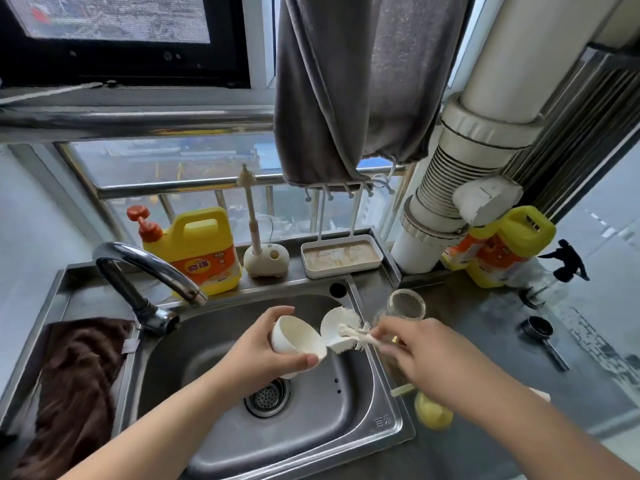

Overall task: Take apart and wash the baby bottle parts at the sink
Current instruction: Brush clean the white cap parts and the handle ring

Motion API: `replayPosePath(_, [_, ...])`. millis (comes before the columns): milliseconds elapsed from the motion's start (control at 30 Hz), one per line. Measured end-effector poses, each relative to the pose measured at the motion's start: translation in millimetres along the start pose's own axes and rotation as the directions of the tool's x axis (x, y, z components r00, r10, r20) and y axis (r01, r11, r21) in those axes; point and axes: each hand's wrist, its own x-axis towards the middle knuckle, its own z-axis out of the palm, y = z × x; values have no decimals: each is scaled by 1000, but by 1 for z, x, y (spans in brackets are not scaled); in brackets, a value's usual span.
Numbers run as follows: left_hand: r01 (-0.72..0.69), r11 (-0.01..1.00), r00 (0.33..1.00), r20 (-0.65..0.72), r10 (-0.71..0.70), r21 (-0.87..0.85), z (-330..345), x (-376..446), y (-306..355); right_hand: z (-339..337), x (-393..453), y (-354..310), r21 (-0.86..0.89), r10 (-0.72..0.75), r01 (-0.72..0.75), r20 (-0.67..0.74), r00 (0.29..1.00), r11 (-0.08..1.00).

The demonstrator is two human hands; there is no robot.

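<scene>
Over the steel sink [349,441], my left hand [263,351] grips a white bottle cap [298,337] with its open side turned right. My right hand [415,348] pinches the handle of a white bottle brush [343,332], whose bristle head sits just beside the cap's rim. A clear glass bottle body [406,304] stands on the counter behind my right hand. A yellow bottle part [433,412] lies on the counter by the sink's right rim, partly hidden by my right forearm.
The faucet [152,268] arches over the sink's left side with no water running. A brown cloth [79,375] lies left. Behind stand a yellow detergent jug [204,251], a brush stand [265,259] and a drying rack tray [341,256]. A black scoop [540,332] lies right.
</scene>
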Motion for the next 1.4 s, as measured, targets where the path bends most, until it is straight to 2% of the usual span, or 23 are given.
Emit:
replayPosePath(167, [21,1000,997,-69,-23,-19,33,45,-14,3,-8,38,205,221,-201,-81,972,958])
replayPosePath(300, [44,997,994,-93,-49,-56,57,91,-16,8,-15,68,362,306,-245,-121,944,900])
replayPosePath(600, [14,994,993,-121,0,108,109,185,-3,27,-17,110,518,422,-335,-56,905,787])
replayPosePath(833, [-15,945,998,-52,34,327,133,220,2,32,-7,136,571,452,-356,-31,891,740])
replayPosePath(967, [13,924,1000,-13,-9,382,137,225,-3,36,-7,141,572,467,-384,3,884,724])
replayPosePath(1167, [-22,892,1000,19,15,452,134,222,-5,41,-8,145,570,487,-404,7,873,715])
replayPosePath(1233, [-64,875,997,-14,81,480,130,206,-5,40,-10,147,589,505,-402,-11,863,701])
replayPosePath(1300, [-219,801,957,-38,288,557,130,178,-9,39,-15,148,598,527,-407,-30,850,691])
replayPosePath(1367, [-413,658,869,56,492,630,134,148,-18,39,-20,148,593,545,-423,-32,838,685])
replayPosePath(1400, [-474,600,839,123,531,645,139,135,-21,40,-23,147,590,552,-431,-31,833,683])
